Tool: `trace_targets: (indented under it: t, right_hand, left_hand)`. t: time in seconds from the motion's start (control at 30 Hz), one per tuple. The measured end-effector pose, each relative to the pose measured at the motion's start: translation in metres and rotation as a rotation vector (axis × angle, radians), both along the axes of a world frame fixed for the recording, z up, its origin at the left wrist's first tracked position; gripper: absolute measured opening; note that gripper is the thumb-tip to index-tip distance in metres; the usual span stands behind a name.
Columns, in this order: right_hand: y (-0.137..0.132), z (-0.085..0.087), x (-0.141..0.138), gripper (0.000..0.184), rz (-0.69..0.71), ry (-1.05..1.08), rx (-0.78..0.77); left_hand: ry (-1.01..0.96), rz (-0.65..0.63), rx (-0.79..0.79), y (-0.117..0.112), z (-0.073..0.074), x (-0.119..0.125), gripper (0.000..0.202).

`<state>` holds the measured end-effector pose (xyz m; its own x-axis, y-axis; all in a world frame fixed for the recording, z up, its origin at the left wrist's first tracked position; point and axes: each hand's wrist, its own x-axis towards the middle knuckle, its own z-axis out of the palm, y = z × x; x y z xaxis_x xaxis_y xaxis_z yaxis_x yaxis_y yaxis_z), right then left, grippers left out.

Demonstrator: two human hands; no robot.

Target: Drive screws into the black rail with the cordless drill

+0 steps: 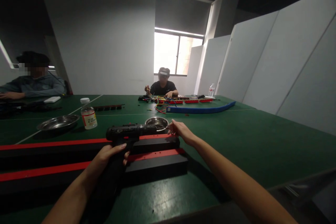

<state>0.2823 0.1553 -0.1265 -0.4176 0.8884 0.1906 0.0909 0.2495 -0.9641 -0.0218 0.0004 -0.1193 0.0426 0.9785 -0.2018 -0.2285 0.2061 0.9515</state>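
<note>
Far left on my feed there's a co-worker [44, 83] in a grey-blue top sitting at the green table [252, 131]. Moving right: a shallow steel dish [58, 122], then a clear bottle [89, 118] with a white cap standing just beside it. In front of those, two long black bars with red top faces run in from the left edge, the far bar [160, 144] and the near bar [157, 164], lying side by side with a gap between.

My left grip [113, 152] is wrapped round the handle of the black power drill [131, 132], which I've got level above the bars, nose pointing right. Just past the nose is a small steel bowl [157, 121] with little bits in it, too tiny for me to make out. My right grip [181, 131] has its fingertips drawn in at the end of the drill bit [163, 128]. Can't tell if they're pinching a screw or just the bit.

So I'd call this the loading/adjusting step, not the driving step: the bit isn't down on either bar. If that's right, the next move calls for the bit tip to be good and steady, then a nose-down tilt to line up with one of the small holes in the red faces near the right ends. Beyond my right grip, a long blue strip [202, 109] lies well clear.
</note>
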Motion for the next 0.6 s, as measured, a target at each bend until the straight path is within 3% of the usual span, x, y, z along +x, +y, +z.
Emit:
trace_targets:
  t: [0.13,0.33,0.47,0.6]
  right_hand:
    - [-0.005,-0.009,-0.001,0.058,0.032,-0.087,0.142]
    - [-0.001,-0.022,0.003,0.055,0.008,-0.125,0.225]
    - [0.009,-0.040,0.010,0.053,-0.191,-0.005,0.252]
    - [0.022,-0.057,0.018,0.053,-0.393,0.098,0.225]
  left_hand:
    - [0.039,0.000,-0.008,0.000,-0.002,0.000,0.033]
    - [0.097,-0.003,0.016,-0.006,0.004,0.005,0.032]
    - [0.147,0.074,0.034,-0.005,0.003,0.012,0.030]
    - [0.318,0.049,0.059,0.003,0.007,0.017,0.031]
